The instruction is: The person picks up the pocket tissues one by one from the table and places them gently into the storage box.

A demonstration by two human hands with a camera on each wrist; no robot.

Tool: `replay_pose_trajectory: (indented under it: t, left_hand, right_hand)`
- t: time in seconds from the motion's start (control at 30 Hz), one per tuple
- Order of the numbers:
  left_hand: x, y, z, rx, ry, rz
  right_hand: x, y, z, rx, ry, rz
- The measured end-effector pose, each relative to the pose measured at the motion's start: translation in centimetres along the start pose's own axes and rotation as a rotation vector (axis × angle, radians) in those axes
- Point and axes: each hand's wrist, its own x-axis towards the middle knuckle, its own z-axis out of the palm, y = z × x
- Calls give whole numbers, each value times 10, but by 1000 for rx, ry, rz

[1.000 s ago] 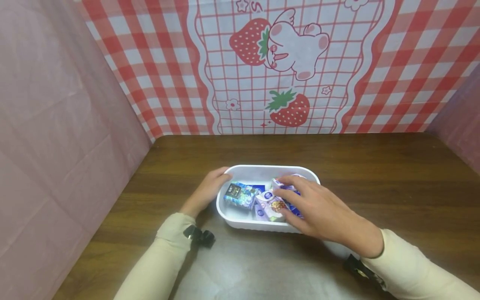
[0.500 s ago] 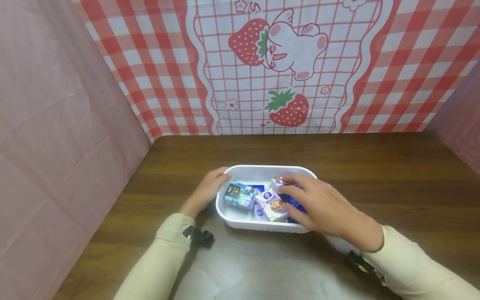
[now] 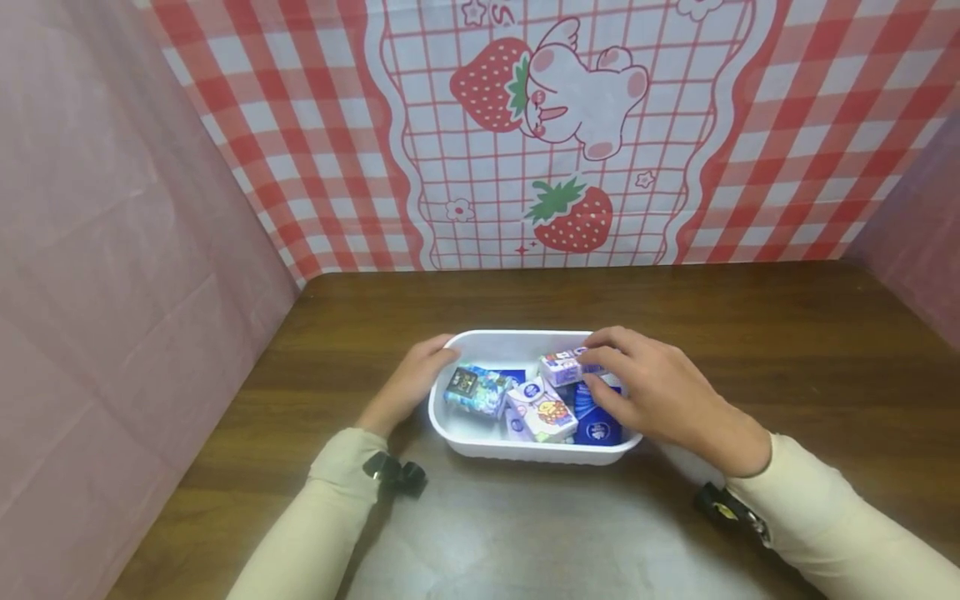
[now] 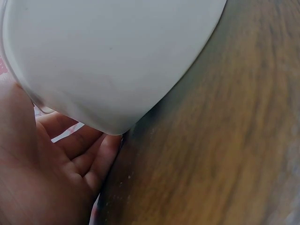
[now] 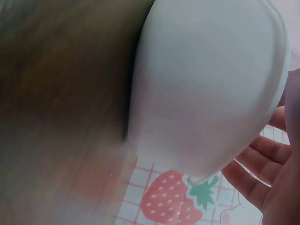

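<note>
A white oval-ended bin point(image 3: 525, 452) stands on the table, holding several small packs that look like pocket tissues. At its left end my left hand point(image 3: 412, 379) grips the wall, thumb at the rim and fingers behind the outside, as the left wrist view shows. Inside lie a teal patterned pack point(image 3: 476, 392), a lilac pack with a cartoon print point(image 3: 543, 412), a purple-and-white pack point(image 3: 558, 369) and a dark blue pack point(image 3: 598, 425). My right hand point(image 3: 671, 396) reaches over the right end with fingers loosely bent and spread. Its fingertips overlap the purple-and-white pack's right part, hiding it.
The brown wooden table point(image 3: 787, 358) surrounds the bin. A red-and-white checked cloth point(image 3: 300, 125) with strawberries hangs behind its back edge. Pinkish cloth point(image 3: 135, 250) covers the left side, and more hangs at the right.
My right hand has drawn right, uncovering the purple-and-white and dark blue packs. My left hand has kept its place on the bin.
</note>
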Motion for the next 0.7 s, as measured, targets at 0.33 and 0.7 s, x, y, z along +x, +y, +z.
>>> replay_pose_trajectory:
  t: [0.33,0.7]
  left_hand:
    - [0,0,-1,-1,7,-8]
    - [0,0,0,-23,5,-17]
  right_hand:
    - [-1,14,0,-48,61,57]
    - [-5,27,0,-52,60,141]
